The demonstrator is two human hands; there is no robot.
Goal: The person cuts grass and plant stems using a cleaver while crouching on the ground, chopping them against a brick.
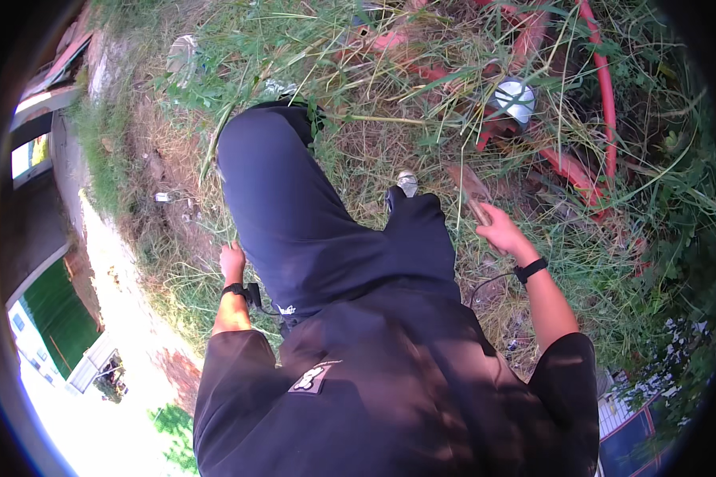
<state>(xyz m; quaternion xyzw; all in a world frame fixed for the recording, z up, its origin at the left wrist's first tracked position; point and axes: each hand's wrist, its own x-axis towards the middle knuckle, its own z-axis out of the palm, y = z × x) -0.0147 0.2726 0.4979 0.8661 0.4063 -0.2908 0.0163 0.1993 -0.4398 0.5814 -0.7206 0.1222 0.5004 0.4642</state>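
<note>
In my right hand (503, 229) is the wooden handle (479, 211) of a hand tool. Its flat, rusty-brown blade (468, 180) points away from me, low over the cut-looking dry grass (388, 143). My left hand (232, 261) is beside my bent left knee, fingers curled, near green weed stems (182, 283). Whether any stem is inside that hand is hidden. Both wrists wear black bands, each with a cable. Between the hands are my legs in dark trousers (292, 197), and a shoe tip (407, 183) shows on the ground.
Red metal framework (573, 170) with a curved red bar (602, 89) and a shiny round metal part (515, 100) stands among tall weeds, ahead right. A pale container-like object (182, 53) lies far left. Beyond a bright strip of ground is a building (36, 208).
</note>
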